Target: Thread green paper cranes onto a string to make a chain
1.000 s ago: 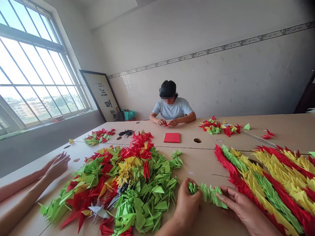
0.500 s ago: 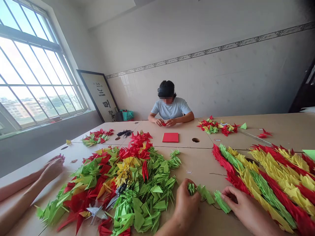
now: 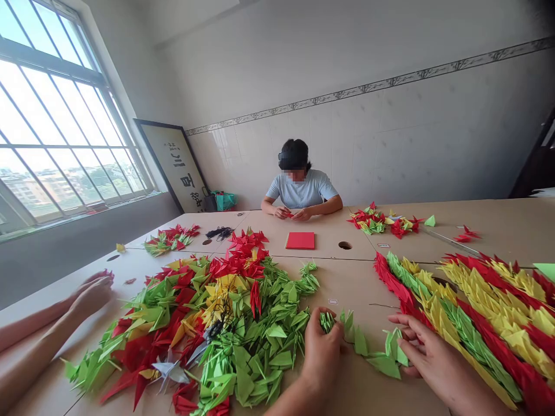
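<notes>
On the right of centre, my left hand [image 3: 323,349] is closed around a bunch of green folded paper cranes [image 3: 328,322]. From it a short row of green cranes [image 3: 359,341] trails to the right along the table. At that row's far end, my right hand [image 3: 433,358] has its fingers apart, with the thumb beside the last green cranes [image 3: 392,346]. Whether it touches them I cannot tell. Left of my left hand lies a large heap of green, red and yellow paper cranes [image 3: 277,332], with tangled black string [image 3: 221,323] on it.
Rows of red, yellow and green cranes [image 3: 468,323] cover the table's right side. Across the table sits a person [image 3: 299,188] working red paper, behind a red paper stack [image 3: 300,240]. Another person's hands [image 3: 93,292] rest at the left. Smaller crane piles [image 3: 171,240] lie farther back.
My right hand has loosened its fingers from the end green cranes, which have fanned out. My left hand has shifted slightly left with its bunch, and the row between is more spread.
</notes>
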Demonstrator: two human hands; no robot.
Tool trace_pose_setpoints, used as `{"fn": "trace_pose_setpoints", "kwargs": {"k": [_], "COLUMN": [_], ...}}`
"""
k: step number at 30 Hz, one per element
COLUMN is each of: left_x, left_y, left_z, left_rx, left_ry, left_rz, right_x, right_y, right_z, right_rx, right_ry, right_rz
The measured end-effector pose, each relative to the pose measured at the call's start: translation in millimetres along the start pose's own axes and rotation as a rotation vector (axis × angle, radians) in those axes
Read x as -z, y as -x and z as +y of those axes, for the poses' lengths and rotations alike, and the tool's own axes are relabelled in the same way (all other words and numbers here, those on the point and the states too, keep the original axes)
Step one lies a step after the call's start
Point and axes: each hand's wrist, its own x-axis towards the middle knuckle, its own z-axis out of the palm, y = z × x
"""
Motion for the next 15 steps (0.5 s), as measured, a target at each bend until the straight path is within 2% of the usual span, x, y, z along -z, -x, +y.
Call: {"fn": "trace_pose_setpoints", "kwargs": {"k": [3,5,7,9,13,15], "left_x": [0.4,0.9,1.6,2.1,1.8,1.3], "left_y": [-0.5,-0.9,-1.8,-2.6,-2.9,-2.3], "left_z": [-1.0,-2.2,-3.6,-4.8,-5.1,-4.3], "left_rx": [-0.009,-0.015,-0.014,-0.010,-0.004,0.006], "left_ry": [0.002,-0.004,-0.008,-0.004,0.022,0.029], "left_rz": [0.000,-0.013,-0.024,-0.035,-0.040,-0.037], "right_x": [1.1,1.6,1.4,0.2,-3.7,-5.3], "right_y": [4.9,7.2,8.3,8.9,11.5,13.5], "right_z": [-3.4,-6.2,-9.2,-12.2,-13.0,-10.3], "right_rx": [0.005,0.137,0.289,0.369,0.430,0.391], "right_ry": [0.133,0.274,0.387,0.421,0.393,0.468], "right_rz": [-0.105,-0.110,-0.063,-0.056,-0.244,-0.295]}}
